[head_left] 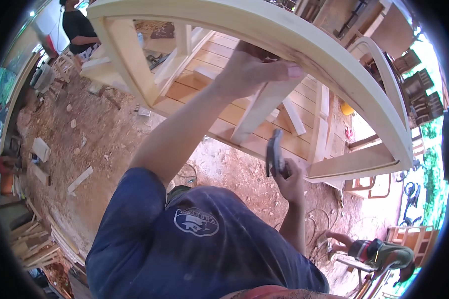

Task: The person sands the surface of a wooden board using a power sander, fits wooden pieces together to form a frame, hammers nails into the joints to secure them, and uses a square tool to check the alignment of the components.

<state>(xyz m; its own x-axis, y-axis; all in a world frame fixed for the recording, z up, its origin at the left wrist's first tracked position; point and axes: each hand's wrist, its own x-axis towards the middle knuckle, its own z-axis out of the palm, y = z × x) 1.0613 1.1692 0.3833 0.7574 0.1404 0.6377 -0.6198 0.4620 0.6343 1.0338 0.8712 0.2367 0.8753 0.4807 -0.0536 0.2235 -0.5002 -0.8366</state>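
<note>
A large pale wooden frame (334, 65) stands before me, with a curved top rail, posts and a slatted base. My left hand (254, 74) is closed around the upper end of a short wooden post (259, 112), just under the top rail. Its thumb lies along the post's top; the fingers are partly hidden behind the wood. My right hand (290, 182) is lower and to the right, near the frame's lower rail. It grips a dark hammer (273, 152), whose head points up towards the slats. Loose wood blocks (294, 117) lie on the slats.
Wood scraps (80, 179) and shavings litter the dirt floor. One person (77, 30) is at the far left; another (384, 254) bends over at the lower right. Stacked timber (35, 246) lies at the lower left. Cables (319, 219) trail on the floor at right.
</note>
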